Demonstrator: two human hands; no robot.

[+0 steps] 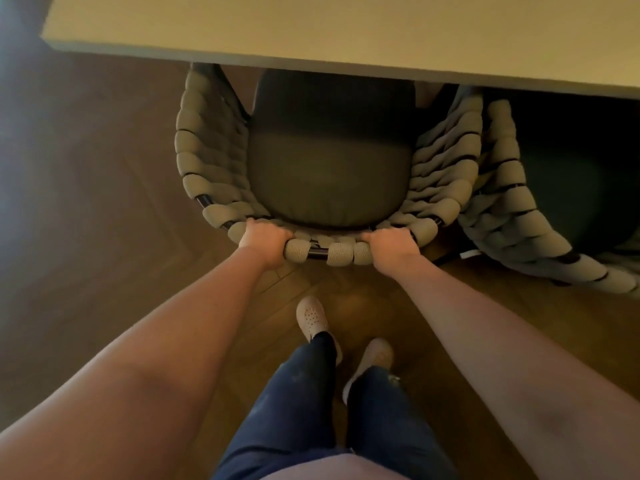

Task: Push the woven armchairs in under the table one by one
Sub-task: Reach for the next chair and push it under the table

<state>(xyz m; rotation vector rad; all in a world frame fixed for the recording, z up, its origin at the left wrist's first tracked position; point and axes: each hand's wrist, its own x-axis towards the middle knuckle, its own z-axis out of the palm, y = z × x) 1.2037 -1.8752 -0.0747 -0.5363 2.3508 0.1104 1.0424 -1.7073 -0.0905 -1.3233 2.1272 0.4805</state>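
A woven armchair (204,143) with thick olive rope weave, a black metal frame and a dark seat cushion stands in front of me, its front part under the pale table (346,32). My left hand (265,239) grips the top rim of the backrest on the left. My right hand (393,244) grips the same rim on the right. Both sets of fingers curl over the rim toward the seat. A second woven armchair (512,202) stands close on the right, partly under the table and touching or nearly touching the first.
Dark herringbone wood floor (104,202) lies open to the left of the chair. My legs in dark trousers and light shoes (311,317) stand just behind the backrest. The table's near edge runs across the top of the view.
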